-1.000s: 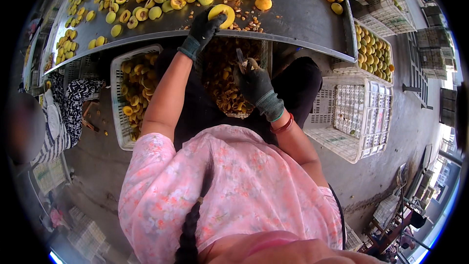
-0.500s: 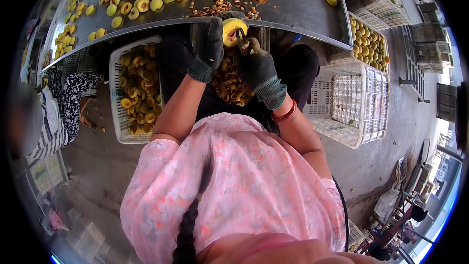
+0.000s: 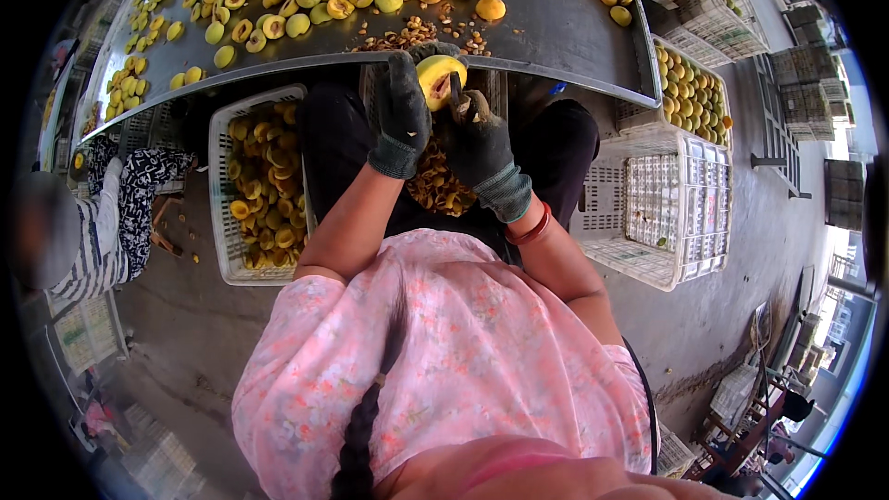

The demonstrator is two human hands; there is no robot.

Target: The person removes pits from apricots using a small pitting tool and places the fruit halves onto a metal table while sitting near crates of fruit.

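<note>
Firmly, our dark-gloved left hand (image 3: 402, 113) grips a cut, rounded yellow fruit (image 3: 439, 73); our dark-gloved right hand (image 3: 479, 136) clasps a slim dark tool (image 3: 456, 91) at its open face.

Behind the left fingers (image 3: 402, 83), we miss part of the fruit half (image 3: 439, 71); the right fingers (image 3: 476, 111) hide the grip of the tool (image 3: 455, 86). The far side of the bench (image 3: 565, 42) is cut off, and to the left a co-worker's head (image 3: 42, 231) is blurred.
</note>
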